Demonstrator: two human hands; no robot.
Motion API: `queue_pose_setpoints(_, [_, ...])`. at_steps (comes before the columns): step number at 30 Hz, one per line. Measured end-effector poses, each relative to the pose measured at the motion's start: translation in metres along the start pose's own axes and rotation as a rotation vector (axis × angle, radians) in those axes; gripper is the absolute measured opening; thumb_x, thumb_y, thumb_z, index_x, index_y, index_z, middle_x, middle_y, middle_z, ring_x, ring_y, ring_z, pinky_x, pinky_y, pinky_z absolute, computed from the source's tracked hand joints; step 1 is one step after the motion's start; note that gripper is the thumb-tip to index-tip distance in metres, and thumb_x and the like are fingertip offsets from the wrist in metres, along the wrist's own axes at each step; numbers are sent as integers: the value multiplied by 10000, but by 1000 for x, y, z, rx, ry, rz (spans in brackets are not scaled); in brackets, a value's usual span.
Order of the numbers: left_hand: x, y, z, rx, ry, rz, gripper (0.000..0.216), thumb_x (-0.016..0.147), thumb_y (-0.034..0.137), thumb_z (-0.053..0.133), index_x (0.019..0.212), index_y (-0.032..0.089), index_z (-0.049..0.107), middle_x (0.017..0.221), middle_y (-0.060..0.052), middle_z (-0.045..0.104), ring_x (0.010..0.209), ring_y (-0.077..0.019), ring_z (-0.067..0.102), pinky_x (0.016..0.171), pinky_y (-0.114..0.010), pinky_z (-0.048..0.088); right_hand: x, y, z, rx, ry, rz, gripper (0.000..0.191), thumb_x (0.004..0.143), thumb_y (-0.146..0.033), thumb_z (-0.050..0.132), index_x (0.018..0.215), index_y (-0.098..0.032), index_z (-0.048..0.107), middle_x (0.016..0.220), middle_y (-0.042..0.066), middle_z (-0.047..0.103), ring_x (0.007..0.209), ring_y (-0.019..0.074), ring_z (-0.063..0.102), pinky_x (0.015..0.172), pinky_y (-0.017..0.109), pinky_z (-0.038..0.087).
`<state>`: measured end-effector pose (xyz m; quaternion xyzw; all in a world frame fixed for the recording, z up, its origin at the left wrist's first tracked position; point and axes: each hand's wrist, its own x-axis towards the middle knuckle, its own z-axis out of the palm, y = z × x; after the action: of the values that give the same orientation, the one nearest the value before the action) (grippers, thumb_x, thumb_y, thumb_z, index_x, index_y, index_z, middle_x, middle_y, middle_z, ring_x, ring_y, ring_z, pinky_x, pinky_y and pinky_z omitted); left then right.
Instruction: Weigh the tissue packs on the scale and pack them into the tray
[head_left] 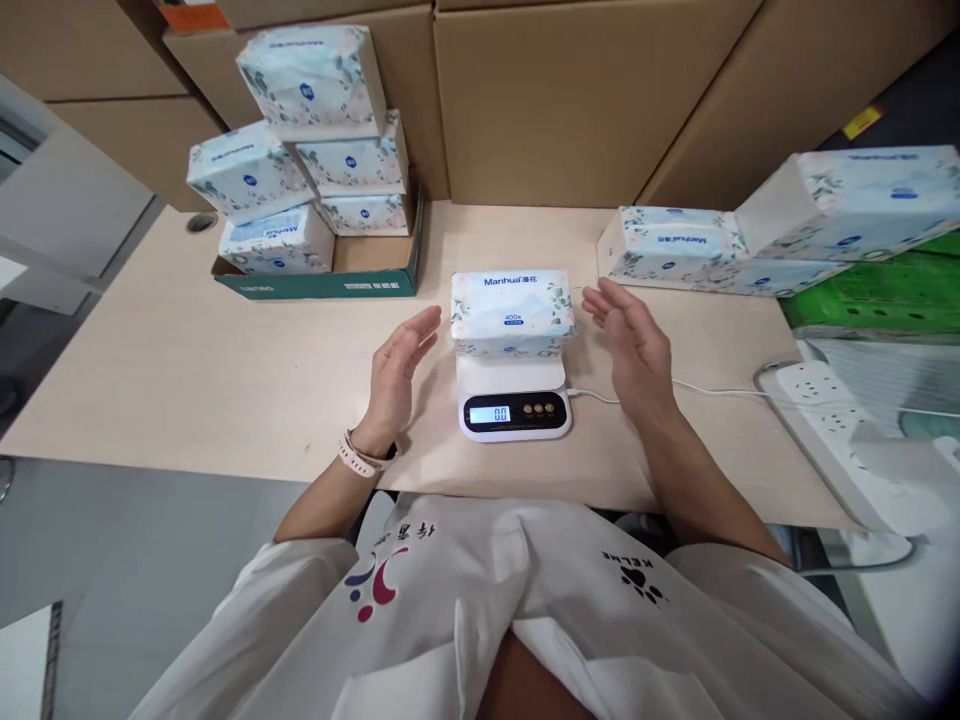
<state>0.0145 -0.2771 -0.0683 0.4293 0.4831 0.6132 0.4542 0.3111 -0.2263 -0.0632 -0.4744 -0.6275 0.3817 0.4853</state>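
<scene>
A white-and-blue tissue pack (pixel 512 305) rests on the back part of a white digital scale (pixel 510 376), whose lit display (pixel 490 414) reads 0.0. My left hand (pixel 397 375) is just left of the pack, fingers stretched out and palm facing it, apart from it. On the other side my right hand (pixel 631 345) is held likewise, open, with a gap between its fingertips and the pack. Neither hand holds anything. A pale wristband (pixel 356 455) is on my left wrist.
Several tissue packs (pixel 315 85) are stacked in and above a green shallow box (pixel 315 286) at back left. More packs (pixel 679 245) stand at back right beside green packaging (pixel 862 300). Cardboard boxes (pixel 570 100) line the back. A white cable (pixel 712 388) runs toward a power strip (pixel 825 400).
</scene>
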Motion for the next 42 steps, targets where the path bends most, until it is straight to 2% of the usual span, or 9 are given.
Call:
queue_pose_setpoints(3, [6,-2,-8,-51,36,4,543,954,702,702,1274,282,828,1549,-91,721,1542,-348,605,1314,-530,457,0,19,-5,22,124,48,676,1030,-772,524,1507,-315,665,1517,95,739,1456,354,682,1302,663,473])
queue_pose_setpoints(6, [9,3,-13,-120,29,-67,540,958,689,675,1262,270,827,1524,-83,740,1527,-331,622,1298,-488,481,-2,26,-9,40,153,82,688,1044,-781,462,1481,-298,688,1445,109,777,1410,360,715,1283,668,486])
queue_pose_setpoints(14, [9,9,-14,-274,48,-226,506,974,629,652,1188,204,826,1360,-131,812,1329,-315,750,1189,-480,572,-8,26,-1,-29,46,62,626,1099,-722,370,1500,-351,674,1427,94,786,1418,335,714,1265,626,523])
queue_pose_setpoints(21, [10,11,-12,-334,83,-283,436,999,568,632,1107,200,838,1220,-119,847,1166,-271,801,1075,-421,634,-5,33,-7,-36,84,23,622,1111,-708,348,1488,-346,685,1412,91,792,1359,331,749,1237,635,545])
queue_pose_setpoints(25, [10,12,-12,-339,101,-304,439,1004,575,624,1097,201,836,1205,-118,846,1134,-262,805,1056,-408,632,-3,33,-11,17,115,33,608,1095,-724,399,1433,-338,725,1383,79,806,1326,326,765,1239,632,542])
queue_pose_setpoints(32, [10,14,-13,-322,120,-313,448,1002,588,623,1093,201,830,1199,-117,845,1130,-259,804,1065,-408,625,-6,31,-7,61,67,56,626,1077,-754,421,1419,-330,730,1396,77,798,1280,309,778,1242,628,535])
queue_pose_setpoints(38, [10,13,-14,-354,98,-299,404,1000,544,629,1080,206,837,1164,-99,853,1035,-229,809,1018,-383,640,-7,27,-6,71,49,80,664,1059,-787,425,1394,-310,744,1399,91,798,1255,321,782,1230,623,537])
queue_pose_setpoints(42, [10,14,-14,-327,103,-304,412,993,565,627,1085,219,831,1183,-99,848,1111,-256,804,1075,-418,625,-7,26,-6,39,36,84,666,1065,-779,409,1396,-308,744,1407,92,795,1277,329,776,1228,608,551])
